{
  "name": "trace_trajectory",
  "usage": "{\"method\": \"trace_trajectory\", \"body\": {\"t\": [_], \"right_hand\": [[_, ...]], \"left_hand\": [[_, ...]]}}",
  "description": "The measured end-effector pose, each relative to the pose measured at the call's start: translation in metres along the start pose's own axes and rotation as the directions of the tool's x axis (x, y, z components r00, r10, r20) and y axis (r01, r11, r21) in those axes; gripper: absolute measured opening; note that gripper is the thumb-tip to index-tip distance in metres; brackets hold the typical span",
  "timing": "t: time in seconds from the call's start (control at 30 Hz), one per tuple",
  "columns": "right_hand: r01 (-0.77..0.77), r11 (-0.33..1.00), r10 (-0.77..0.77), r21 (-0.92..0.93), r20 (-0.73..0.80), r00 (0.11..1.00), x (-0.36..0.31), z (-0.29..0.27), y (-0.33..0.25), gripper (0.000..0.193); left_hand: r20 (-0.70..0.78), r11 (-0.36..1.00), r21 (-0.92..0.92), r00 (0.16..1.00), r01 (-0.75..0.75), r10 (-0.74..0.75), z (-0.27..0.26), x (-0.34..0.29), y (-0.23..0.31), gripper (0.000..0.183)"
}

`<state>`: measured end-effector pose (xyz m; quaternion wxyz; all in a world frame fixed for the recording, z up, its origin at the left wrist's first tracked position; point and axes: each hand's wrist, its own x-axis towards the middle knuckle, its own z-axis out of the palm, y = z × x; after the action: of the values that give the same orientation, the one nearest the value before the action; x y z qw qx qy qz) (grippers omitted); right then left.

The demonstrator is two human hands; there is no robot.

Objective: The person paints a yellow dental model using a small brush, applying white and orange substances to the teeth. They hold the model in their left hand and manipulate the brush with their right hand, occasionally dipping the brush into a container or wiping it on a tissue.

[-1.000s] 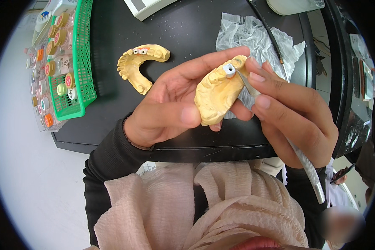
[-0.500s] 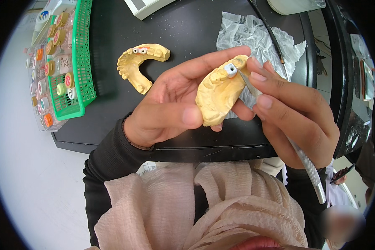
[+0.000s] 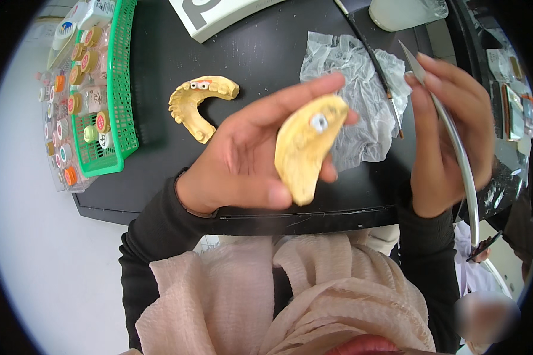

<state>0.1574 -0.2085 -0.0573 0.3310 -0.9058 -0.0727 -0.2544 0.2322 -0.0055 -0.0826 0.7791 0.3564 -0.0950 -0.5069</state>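
My left hand (image 3: 231, 154) grips a yellow plaster dental model (image 3: 299, 154) at mid-view, thumb on the near end and fingers behind it. The model tilts, and a whitish-grey tooth piece (image 3: 319, 122) with a dark hole sits near its upper end; motion blurs it a little. To the right, apart from the model, my right hand (image 3: 459, 127) pinches a slim metal dental knife (image 3: 469, 189). Its pointed blade aims up and left, and the handle runs down past the wrist. A second yellow dental model (image 3: 185, 109), arch-shaped with two holed tooth pieces, lies on the black table.
Crumpled translucent paper (image 3: 343, 71) lies behind my hands with a thin brush (image 3: 370, 53) across it. At left stands a green basket (image 3: 117, 89) with several small capped jars. A white box (image 3: 225, 21) and a whitish container (image 3: 397, 15) are at the far edge.
My right hand has drawn the dental knife away from the model, up and to the right. The model in my left hand has turned and its near end has dropped lower.
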Motion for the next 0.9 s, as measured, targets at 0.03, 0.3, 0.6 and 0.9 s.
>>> {"method": "trace_trajectory", "body": {"t": [0.03,0.3,0.6,0.9], "right_hand": [[-0.060,0.998,0.059,-0.015,-0.033,0.998,0.003,0.005,0.002,0.014],[-0.079,0.986,0.100,-0.149,0.138,0.985,-0.003,0.038,0.007,0.023],[-0.213,0.929,0.239,-0.303,0.049,0.970,-0.002,0.045,0.016,0.012],[-0.125,0.886,0.138,-0.447,-0.004,0.990,-0.008,0.050,0.038,0.017]], "left_hand": [[0.053,1.000,-0.006,0.999,0.002,-0.002,0.002,-0.004,0.000,0.106],[0.688,0.946,-0.054,0.674,-0.321,0.268,-0.007,0.001,-0.014,0.076],[0.638,0.980,-0.043,0.750,-0.192,0.175,-0.006,-0.021,0.000,0.079],[0.447,0.985,-0.013,0.880,-0.173,0.161,-0.009,-0.017,0.004,0.090]]}}
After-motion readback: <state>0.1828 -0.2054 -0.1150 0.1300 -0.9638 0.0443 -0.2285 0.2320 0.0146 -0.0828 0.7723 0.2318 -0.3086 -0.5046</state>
